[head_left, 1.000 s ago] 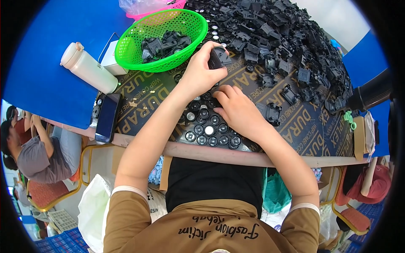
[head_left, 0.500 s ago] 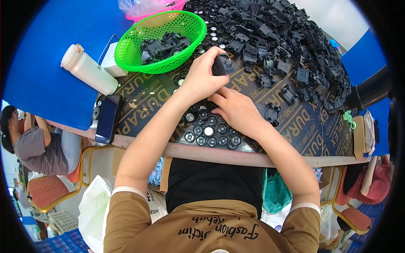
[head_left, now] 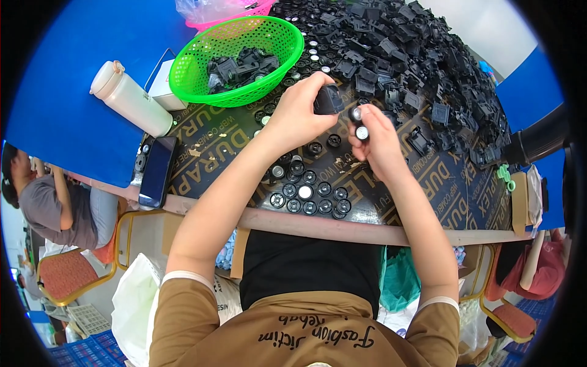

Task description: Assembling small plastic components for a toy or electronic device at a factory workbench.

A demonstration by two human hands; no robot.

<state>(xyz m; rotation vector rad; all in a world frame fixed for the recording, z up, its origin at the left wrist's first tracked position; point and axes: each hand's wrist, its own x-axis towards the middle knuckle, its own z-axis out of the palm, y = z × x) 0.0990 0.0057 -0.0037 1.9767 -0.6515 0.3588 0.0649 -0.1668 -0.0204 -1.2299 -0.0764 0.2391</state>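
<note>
My left hand (head_left: 298,111) is closed around a black moulded plastic part (head_left: 329,100), held above the table. To its right, my right hand (head_left: 380,140) pinches two small black wheels (head_left: 362,133) with silvery hubs; whether an axle joins them I cannot tell. The wheels are close to the plastic part but apart from it. Below my hands, a cluster of loose black wheels (head_left: 309,206) lies near the table's front edge, one with a white face. A large pile of black plastic parts (head_left: 397,58) covers the far right of the table.
A green mesh basket (head_left: 296,46) holding black parts stands far left of my hands, with a pink basket (head_left: 266,8) behind it. A white bottle (head_left: 136,104), a white box (head_left: 162,87) and a phone (head_left: 158,171) are at left. A black post (head_left: 538,134) juts in at right.
My right hand has come up and right from the loose wheels, and now shows two wheels in its fingers. My left hand still holds the black part, slightly lower and tilted differently.
</note>
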